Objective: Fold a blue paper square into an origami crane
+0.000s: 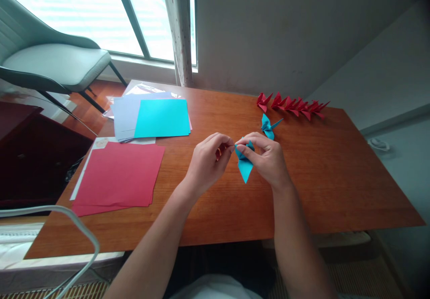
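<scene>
A turquoise paper crane (245,169) is held above the table between my two hands, one pointed wing hanging down. My right hand (268,158) pinches its body between thumb and fingers. The fingertips of my left hand (211,155) are pressed together at the crane's left end, on a thin tip mostly hidden by the fingers. Just beyond my right hand stands another turquoise paper crane (268,126), its wings spread. Behind it, several red paper cranes (295,105) form a row near the far edge.
Turquoise sheets (163,118) lie over pale lilac paper (124,117) at the table's back left. Red sheets (119,173) are stacked nearer me on the left. A chair (57,64) stands by the window, and a white curved tube (85,232) crosses the lower left.
</scene>
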A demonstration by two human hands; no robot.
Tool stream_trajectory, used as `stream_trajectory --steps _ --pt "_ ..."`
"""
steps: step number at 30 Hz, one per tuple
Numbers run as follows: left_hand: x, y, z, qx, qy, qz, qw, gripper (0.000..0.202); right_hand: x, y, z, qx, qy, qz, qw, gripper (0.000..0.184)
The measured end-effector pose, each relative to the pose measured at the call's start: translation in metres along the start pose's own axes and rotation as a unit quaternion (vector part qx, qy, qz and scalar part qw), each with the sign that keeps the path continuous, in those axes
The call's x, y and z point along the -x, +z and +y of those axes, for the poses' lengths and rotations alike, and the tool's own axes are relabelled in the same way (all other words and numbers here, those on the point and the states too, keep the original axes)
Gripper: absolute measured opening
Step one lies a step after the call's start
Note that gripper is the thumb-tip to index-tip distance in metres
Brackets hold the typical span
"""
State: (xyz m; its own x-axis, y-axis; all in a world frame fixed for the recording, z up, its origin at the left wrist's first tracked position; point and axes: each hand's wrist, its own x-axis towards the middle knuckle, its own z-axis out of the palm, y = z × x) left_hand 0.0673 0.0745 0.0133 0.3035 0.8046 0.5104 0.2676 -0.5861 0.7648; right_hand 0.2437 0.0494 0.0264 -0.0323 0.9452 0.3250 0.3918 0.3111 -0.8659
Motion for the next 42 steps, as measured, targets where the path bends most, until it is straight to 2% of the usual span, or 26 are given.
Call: stream_trajectory --steps 5,16,26,42 --pt "-0.0005 0.0009 0.0007 0.032 -0.026 0.008 0.999 0.007 -0.0001 0.0004 0.0009 0.007 -0.007 0.006 1.000 0.012" --pt "-0.0014 -0.0010 0.0029 0.130 -0.092 -0.011 0.987 0.012 0.0007 0.0004 0.0005 -0.012 -0.004 0.006 1.000 0.010" --pt "-0.0018 -0.0020 0.0031 0.074 -0.064 -0.015 0.995 0.013 0.0006 0.0014 0.0013 -0.013 0.002 0.009 1.000 0.012" --pt "-0.0017 -0.0016 0.0012 0.089 -0.075 -0.019 0.993 0.011 0.0009 0.0012 0.0009 -0.003 -0.010 0.009 1.000 0.010"
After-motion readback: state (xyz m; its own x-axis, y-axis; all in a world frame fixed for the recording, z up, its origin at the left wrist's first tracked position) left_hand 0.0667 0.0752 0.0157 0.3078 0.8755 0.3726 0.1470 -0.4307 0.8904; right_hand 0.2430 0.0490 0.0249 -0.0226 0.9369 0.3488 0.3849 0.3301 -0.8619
